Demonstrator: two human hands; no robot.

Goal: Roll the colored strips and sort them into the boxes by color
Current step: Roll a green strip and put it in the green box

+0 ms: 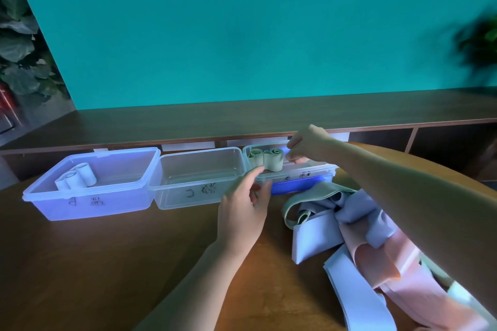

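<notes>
From the head camera, three clear plastic boxes stand in a row at the far side of the brown table (107,263). The left box (91,185) holds two pale rolled strips (76,179) near its left end. The middle box (199,177) shows nothing inside and has dark handwriting on its front wall. The right box (298,174) holds green rolled strips (266,159) standing on end at its left side; its front lower part looks blue.

The right hand (306,146) reaches over the right box with its fingers curled downward just beside the green rolls; whether it pinches anything I cannot tell. The left hand (243,209) hovers in front of the gap between the middle and right boxes, fingers loosely bent and apart, holding nothing, its fingertips close to the right box's near rim.

To the right on the table, under the right forearm, lies a loose pile of unrolled strips (357,236): green at the far edge, lavender in the middle, pink toward the near corner.
</notes>
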